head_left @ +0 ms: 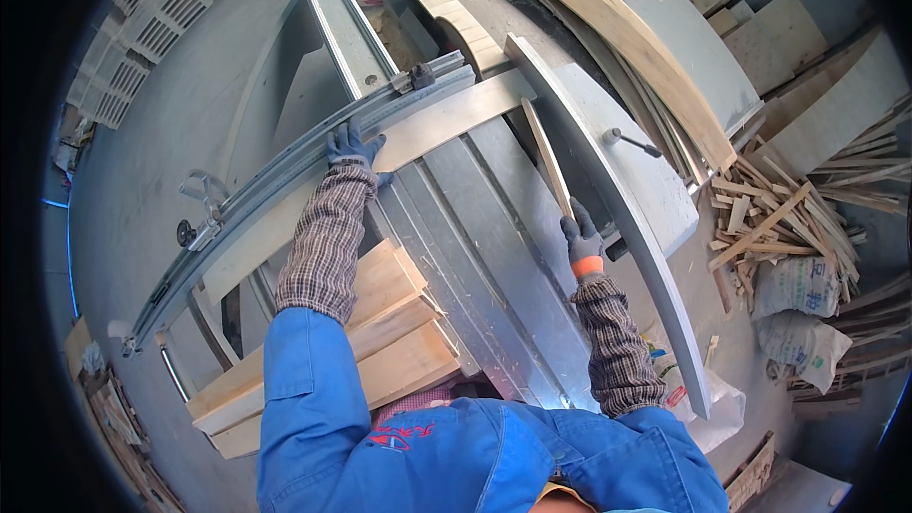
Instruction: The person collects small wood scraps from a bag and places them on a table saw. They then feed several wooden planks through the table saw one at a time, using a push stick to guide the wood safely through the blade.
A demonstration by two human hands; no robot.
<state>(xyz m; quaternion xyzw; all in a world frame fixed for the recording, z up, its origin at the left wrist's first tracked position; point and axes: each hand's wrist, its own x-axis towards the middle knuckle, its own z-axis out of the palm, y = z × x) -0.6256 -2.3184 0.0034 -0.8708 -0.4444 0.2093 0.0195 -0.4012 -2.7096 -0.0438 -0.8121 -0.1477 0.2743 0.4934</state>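
Gray metal makes the slotted surface [499, 237] before you, with a heap of wood scraps [784, 228] on the floor at 3 o'clock. Your left hand [351, 144], at 10 o'clock, lies over the long pale board [456, 121] beside the metal rail [275, 178]; I can't tell if it grips. That board reaches past 12 o'clock. Your right hand [581, 239], near 3 o'clock, holds the near end of a thin stick [548, 157]. Its far end, at 1 o'clock, is close to the board's end. Thick planks [404, 361] sit at 7 o'clock.
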